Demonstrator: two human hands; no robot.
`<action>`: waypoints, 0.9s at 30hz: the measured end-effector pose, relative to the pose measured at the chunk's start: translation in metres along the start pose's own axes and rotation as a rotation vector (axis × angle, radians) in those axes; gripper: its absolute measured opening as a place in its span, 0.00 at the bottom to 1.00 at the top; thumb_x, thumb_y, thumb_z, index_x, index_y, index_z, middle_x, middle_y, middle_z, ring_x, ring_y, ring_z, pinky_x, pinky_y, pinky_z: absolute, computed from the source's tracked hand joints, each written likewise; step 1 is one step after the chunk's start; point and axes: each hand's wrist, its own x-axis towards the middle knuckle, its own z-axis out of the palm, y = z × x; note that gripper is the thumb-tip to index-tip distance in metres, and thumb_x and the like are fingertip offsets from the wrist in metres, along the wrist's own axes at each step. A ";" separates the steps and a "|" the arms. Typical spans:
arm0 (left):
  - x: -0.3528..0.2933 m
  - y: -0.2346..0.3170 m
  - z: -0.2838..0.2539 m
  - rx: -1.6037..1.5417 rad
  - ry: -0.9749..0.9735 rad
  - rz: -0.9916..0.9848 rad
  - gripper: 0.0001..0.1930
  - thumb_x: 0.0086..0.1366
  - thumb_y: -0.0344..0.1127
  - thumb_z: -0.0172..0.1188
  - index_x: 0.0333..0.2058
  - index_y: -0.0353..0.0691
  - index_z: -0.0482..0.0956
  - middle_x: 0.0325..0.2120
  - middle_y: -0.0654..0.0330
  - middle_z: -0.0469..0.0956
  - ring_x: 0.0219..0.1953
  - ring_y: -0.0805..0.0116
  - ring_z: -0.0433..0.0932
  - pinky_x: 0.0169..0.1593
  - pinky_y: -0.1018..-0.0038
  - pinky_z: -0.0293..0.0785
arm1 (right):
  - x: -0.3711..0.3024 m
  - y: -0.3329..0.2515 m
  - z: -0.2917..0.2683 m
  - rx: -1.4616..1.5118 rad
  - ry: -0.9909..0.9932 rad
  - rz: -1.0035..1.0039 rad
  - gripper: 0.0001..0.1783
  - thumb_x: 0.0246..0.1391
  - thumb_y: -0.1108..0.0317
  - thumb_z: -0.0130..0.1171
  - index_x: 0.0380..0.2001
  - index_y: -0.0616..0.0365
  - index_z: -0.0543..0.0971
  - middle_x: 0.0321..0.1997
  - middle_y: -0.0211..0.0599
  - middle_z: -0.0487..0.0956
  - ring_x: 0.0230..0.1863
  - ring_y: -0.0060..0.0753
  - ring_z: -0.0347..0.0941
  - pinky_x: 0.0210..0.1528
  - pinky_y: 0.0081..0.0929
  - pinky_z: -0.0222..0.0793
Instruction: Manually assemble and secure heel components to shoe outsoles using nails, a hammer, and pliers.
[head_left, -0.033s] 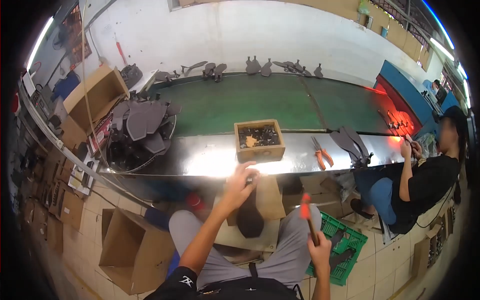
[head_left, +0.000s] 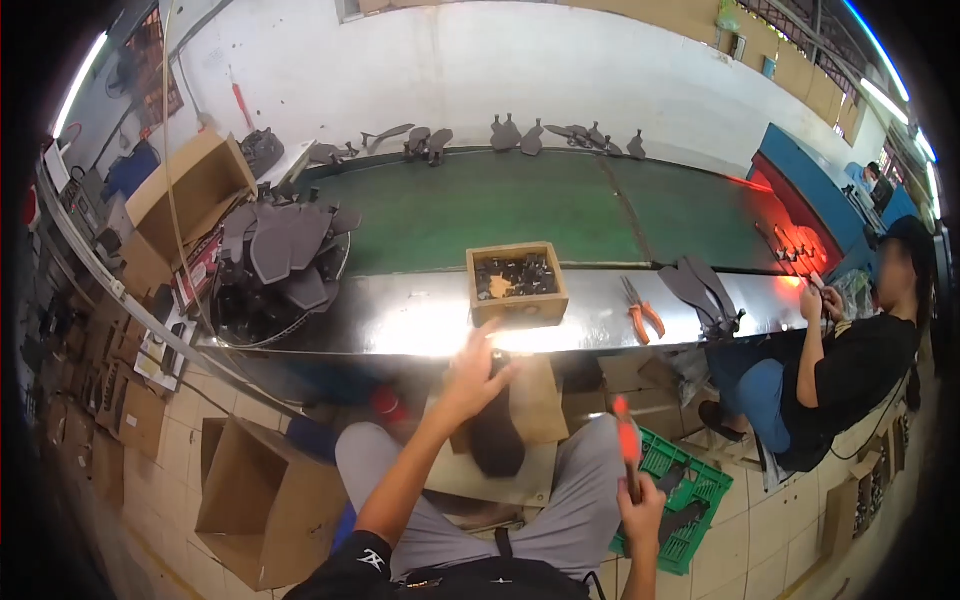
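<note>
Right hand (head_left: pixel 640 508) clamped on an orange-handled tool (head_left: pixel 627 440), left hand (head_left: pixel 476 372) open-fingered above a dark part (head_left: pixel 497 440) on the lap, wooden box (head_left: pixel 516 281) nearby on the steel bench (head_left: pixel 400 320).

From my remote seat I see a shiny steel bench (head_left: pixel 400 325) carrying a small wooden box (head_left: pixel 517 283) of dark parts, orange-handled pliers (head_left: pixel 641 310) and dark flat pieces (head_left: pixel 703 290), beside a green conveyor belt (head_left: pixel 480 215).
</note>
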 end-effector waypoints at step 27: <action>0.119 0.048 -0.015 -0.376 0.168 -0.159 0.09 0.66 0.33 0.63 0.35 0.31 0.81 0.24 0.65 0.78 0.27 0.83 0.73 0.31 0.82 0.71 | 0.116 -0.118 0.001 0.868 0.050 0.170 0.13 0.64 0.67 0.57 0.43 0.68 0.79 0.30 0.41 0.80 0.12 0.13 0.60 0.14 0.14 0.54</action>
